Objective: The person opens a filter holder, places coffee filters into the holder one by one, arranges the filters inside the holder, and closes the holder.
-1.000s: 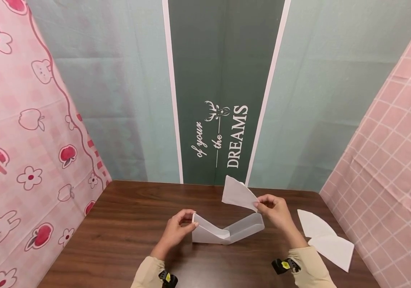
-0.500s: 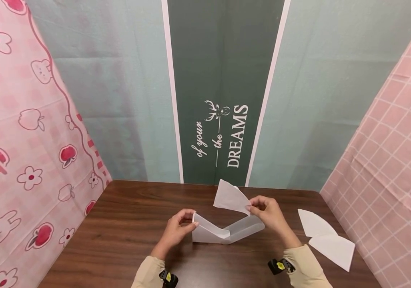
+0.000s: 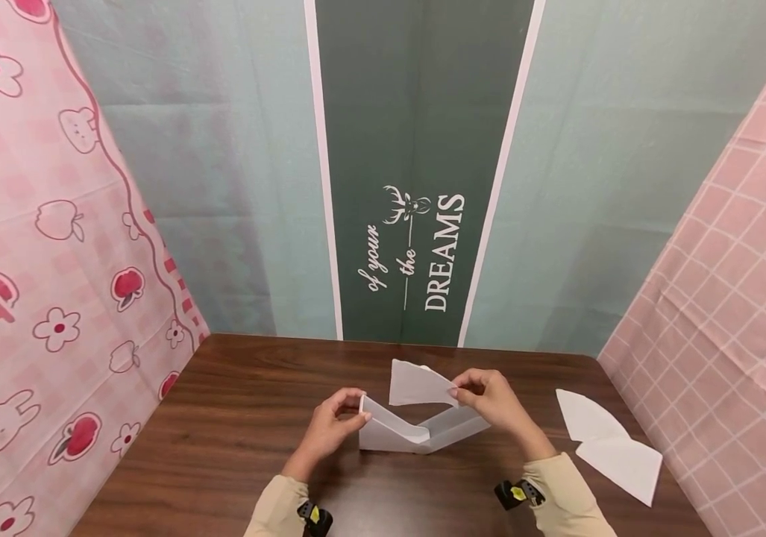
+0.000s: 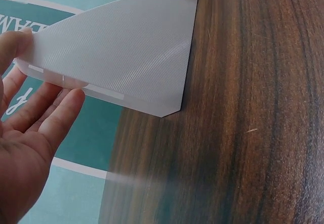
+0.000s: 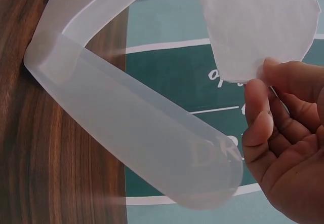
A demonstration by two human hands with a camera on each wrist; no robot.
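Over brown tabletop (image 3: 221,425) we list: right hand (image 3: 495,403) raised, pinching white fan-shaped paper (image 3: 418,384); left hand (image 3: 330,426) gripping translucent open case (image 3: 385,436)

The case (image 4: 126,46) is translucent plastic, its wall finely ribbed; the lid (image 5: 147,127) looks smooth, softly glossy. The fan-shaped filter (image 5: 258,31) is paper — matt. The tabletop (image 3: 255,395) shows wood grain with a sheen — the backdrop (image 3: 423,89), creased matt cloth.

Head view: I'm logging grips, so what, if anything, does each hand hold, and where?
The left hand grips the plastic holder by its left end; the right hand pinches white paper at one edge.
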